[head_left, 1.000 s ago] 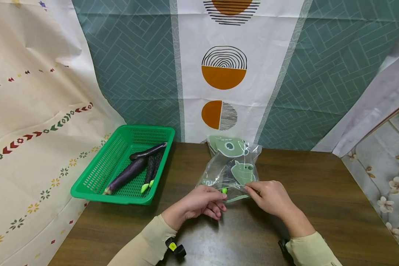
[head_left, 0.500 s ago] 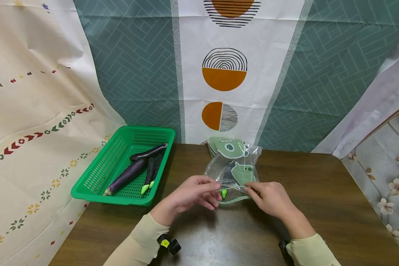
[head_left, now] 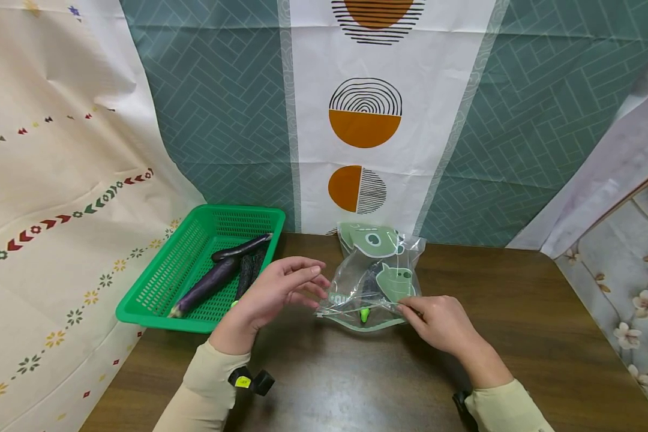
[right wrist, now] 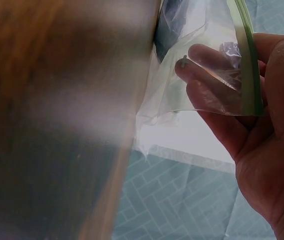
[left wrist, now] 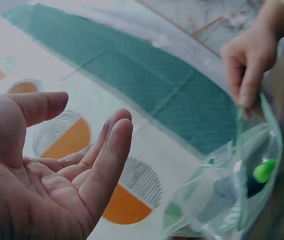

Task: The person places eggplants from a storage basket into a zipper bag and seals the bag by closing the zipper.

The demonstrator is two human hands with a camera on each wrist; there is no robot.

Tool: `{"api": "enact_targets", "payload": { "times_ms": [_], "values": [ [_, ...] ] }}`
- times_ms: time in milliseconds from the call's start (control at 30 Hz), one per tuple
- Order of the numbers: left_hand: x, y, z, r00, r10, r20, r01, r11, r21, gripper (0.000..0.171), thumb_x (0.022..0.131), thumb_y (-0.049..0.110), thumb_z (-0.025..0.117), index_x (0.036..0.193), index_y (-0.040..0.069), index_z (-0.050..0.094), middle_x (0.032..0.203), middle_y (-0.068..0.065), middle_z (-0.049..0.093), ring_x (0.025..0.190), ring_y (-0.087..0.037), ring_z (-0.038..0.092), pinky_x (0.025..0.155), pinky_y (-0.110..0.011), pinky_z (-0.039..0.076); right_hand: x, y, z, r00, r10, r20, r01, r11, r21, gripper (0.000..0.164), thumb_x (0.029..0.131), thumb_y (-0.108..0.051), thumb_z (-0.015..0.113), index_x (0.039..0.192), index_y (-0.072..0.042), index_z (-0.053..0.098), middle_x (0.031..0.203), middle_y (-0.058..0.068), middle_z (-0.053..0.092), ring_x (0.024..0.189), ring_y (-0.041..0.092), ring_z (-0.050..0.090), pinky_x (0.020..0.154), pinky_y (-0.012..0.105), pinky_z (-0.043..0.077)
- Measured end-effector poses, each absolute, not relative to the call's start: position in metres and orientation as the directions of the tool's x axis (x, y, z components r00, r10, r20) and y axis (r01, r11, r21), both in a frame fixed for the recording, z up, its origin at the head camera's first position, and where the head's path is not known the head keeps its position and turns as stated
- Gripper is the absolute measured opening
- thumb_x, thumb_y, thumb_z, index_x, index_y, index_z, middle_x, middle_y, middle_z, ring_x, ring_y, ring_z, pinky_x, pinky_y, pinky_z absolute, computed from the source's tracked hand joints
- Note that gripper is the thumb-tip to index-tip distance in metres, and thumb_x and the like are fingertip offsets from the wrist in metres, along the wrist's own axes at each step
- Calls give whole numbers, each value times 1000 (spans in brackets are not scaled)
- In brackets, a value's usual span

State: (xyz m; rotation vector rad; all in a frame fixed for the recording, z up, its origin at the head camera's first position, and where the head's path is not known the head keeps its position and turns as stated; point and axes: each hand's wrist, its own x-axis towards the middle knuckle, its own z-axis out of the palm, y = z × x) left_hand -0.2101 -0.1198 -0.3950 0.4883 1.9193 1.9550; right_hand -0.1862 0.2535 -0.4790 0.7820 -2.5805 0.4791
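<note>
A clear zip bag [head_left: 396, 281] with green cartoon prints lies on the table, its mouth toward me. Inside it is a dark vegetable with a bright green tip [head_left: 364, 315]; the left wrist view shows this green tip [left wrist: 264, 171] near the parted mouth. My right hand [head_left: 443, 321] pinches the right end of the bag's mouth; in the right wrist view its fingers [right wrist: 214, 90] show through the plastic. Between basket and bag, my left hand [head_left: 272, 294] is raised with nothing in it, fingers relaxed and spread from the thumb, palm seen in the left wrist view.
A green plastic basket [head_left: 156, 324] stands at the left, holding a large purple eggplant [head_left: 207, 286], a thinner eggplant [head_left: 243, 246] and dark bumpy vegetables [head_left: 245, 275] partly behind my left hand. A patterned cloth [head_left: 518, 150] hangs along the table's back edge.
My left hand has let go of the bag's left edge and moved left, toward the basket. The right hand keeps its pinch, and the bag's mouth now lies spread out to the left.
</note>
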Motion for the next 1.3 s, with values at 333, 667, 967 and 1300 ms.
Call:
{"api": "enact_targets", "payload": {
  "times_ms": [333,667,967,1300],
  "values": [
    [-216,-155,-380,-931,363,52,57,4,998,45,114,27,66,145,-5,62,126,-24,75,109,-32,80,92,-46,67,-185,254,-478,-768,-449,456,-585,783,-213,7,100,-21,84,105,-18,87,80,-14,77,64,-6,57,58,29,52],
    [-223,-188,-374,-962,253,100,121,68,990,55,115,32,65,154,-4,55,134,-25,71,112,-27,78,93,-41,66,-186,253,-479,-767,-450,457,-588,778,-220,4,100,-22,84,102,-19,86,75,-18,70,62,-6,51,58,28,50],
    [-223,-209,-371,-985,79,151,166,242,956,62,112,35,70,157,-5,54,141,-26,69,108,-12,77,90,-30,65,-185,254,-479,-783,-444,435,-576,781,-240,4,101,-21,84,103,-19,86,73,-22,66,62,-6,48,57,26,47],
    [-229,-227,-377,-975,-54,218,162,501,850,67,111,46,68,157,-2,56,140,-24,70,110,-20,75,85,-21,59,-185,254,-478,-778,-449,440,-583,776,-240,4,101,-22,84,102,-19,86,72,-23,65,61,-6,47,57,26,46]
  ]
}}
